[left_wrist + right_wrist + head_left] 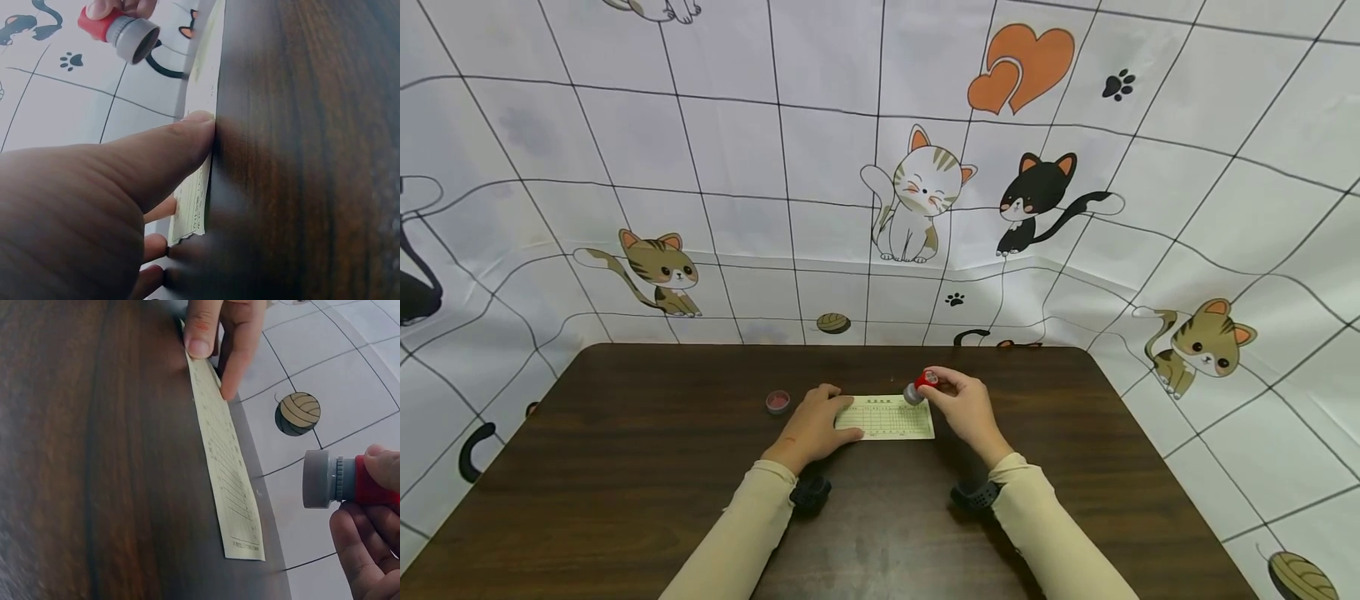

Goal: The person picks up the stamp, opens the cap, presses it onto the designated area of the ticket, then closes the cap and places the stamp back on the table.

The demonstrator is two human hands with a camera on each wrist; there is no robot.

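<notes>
My right hand (968, 410) pinches a hand stamp (913, 393) with a red handle and a round grey head. In the right wrist view the stamp (317, 479) is held sideways, its grey head raised above the table and pointing toward the paper side. A pale green printed form (891, 421) with a ruled grid lies flat on the table. My left hand (812, 427) rests on the form's left end, thumb (178, 140) pressing near the front edge and fingers spread along the far side.
A small round dish or cap (778, 402) with a pinkish-red inside sits left of my left hand. The dark wood table (647, 467) has rounded far corners. Behind it hangs a white sheet (737, 225) printed with cartoon cats and grid lines.
</notes>
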